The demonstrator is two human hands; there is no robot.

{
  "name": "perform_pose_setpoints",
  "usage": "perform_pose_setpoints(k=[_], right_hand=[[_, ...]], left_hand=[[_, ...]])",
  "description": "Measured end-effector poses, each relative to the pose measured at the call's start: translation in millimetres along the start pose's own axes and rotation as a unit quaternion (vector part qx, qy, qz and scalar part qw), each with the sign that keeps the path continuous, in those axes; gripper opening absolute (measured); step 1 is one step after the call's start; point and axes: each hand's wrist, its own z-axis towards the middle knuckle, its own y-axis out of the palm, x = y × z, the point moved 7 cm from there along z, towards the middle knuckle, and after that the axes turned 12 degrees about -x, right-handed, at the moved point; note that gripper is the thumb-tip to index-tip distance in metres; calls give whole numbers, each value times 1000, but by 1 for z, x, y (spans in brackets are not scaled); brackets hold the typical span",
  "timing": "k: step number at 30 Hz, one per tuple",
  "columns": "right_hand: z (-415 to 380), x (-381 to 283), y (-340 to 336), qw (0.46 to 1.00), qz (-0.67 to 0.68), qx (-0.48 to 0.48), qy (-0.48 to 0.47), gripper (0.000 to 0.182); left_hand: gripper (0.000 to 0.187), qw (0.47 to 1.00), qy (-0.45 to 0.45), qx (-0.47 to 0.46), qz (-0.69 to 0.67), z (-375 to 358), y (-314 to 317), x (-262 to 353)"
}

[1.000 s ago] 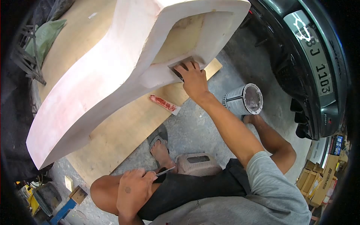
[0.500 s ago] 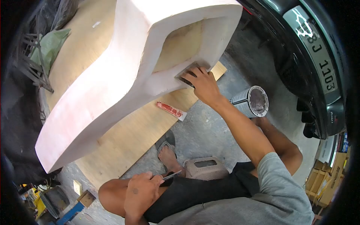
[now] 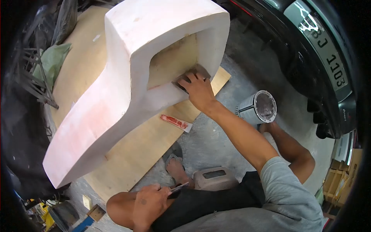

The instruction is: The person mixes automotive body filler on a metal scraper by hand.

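Note:
A large white moulded body panel (image 3: 92,104) with a squarish recess (image 3: 174,60) stands before me. My right hand (image 3: 201,91) presses a dark flat spreader (image 3: 181,82) against the lower inner edge of that recess, fingers bent over it. Greyish smears (image 3: 203,70) show on the white surface just beyond the fingers. Over my left thigh, my left hand (image 3: 152,201) is closed round a thin-bladed putty knife (image 3: 179,187), whose handle is hidden by the fingers. A red-and-white tube (image 3: 176,122) lies on the plywood sheet (image 3: 127,160) below the panel.
An open paint-type can (image 3: 258,107) stands on the floor beside my right forearm. A dark car's rear with a number plate (image 3: 320,48) borders the right side. A grey plastic stool (image 3: 215,178) is between my legs. A green bag (image 3: 53,62) lies at left.
The view has shifted, so the panel appears lower and turned a little. My right hand with the spreader sits further left, nearer the recess. My left hand has hardly moved.

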Motion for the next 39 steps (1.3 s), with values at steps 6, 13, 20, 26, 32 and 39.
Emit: perform_pose_setpoints(k=[6, 13, 20, 26, 32, 39], right_hand=[[3, -1, 6, 1000, 14, 24, 8, 48], [1, 0, 6, 1000, -9, 2, 11, 42], [-69, 24, 15, 999, 9, 26, -46, 50], [-254, 47, 66, 929, 343, -123, 63, 44], [-316, 35, 61, 626, 715, -191, 247, 23], [-298, 33, 13, 690, 713, -123, -31, 33]], left_hand=[[11, 1000, 27, 2, -2, 2, -1, 0], [12, 1000, 8, -12, 24, 4, -2, 6], [13, 999, 0, -9, 38, 1, -7, 7], [16, 998, 46, 35, -2, 7, -8, 6], [28, 998, 45, 24, 48, 35, -18, 29], [32, 980, 28, 120, -158, 55, -38, 60]])
